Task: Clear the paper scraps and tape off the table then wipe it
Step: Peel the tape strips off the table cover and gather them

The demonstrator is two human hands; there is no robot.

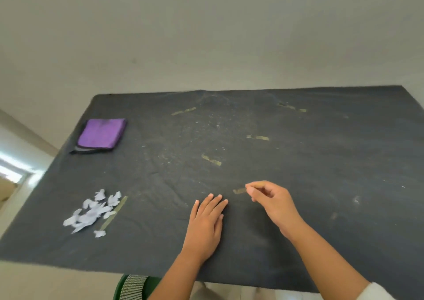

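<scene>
1. Pinching one end of a short tape strip [239, 191], the right hand [273, 204] has its thumb and forefinger closed on the strip's right end while the rest of the strip lies on the cloth; the left hand [206, 224] lies flat with straight fingers, pressing the cloth just left of that strip.
2. Dark grey cloth [321, 185] covers the table, wrinkled and dusted with pale specks near the middle.
3. Purple folded rag [101, 133] sits at the far left corner, resting on a dark-edged layer beneath it.
4. White paper scraps [90, 211] lie heaped near the left front edge, with one stray scrap [100, 233] just in front of the heap.
5. Long tape strip [114, 212] lies slanted along the heap's right side, touching it.
6. Other tape pieces stick to the cloth, well apart: one in the middle [211, 160], one farther right [258, 137], one far centre [183, 111], and one far right [291, 107].
</scene>
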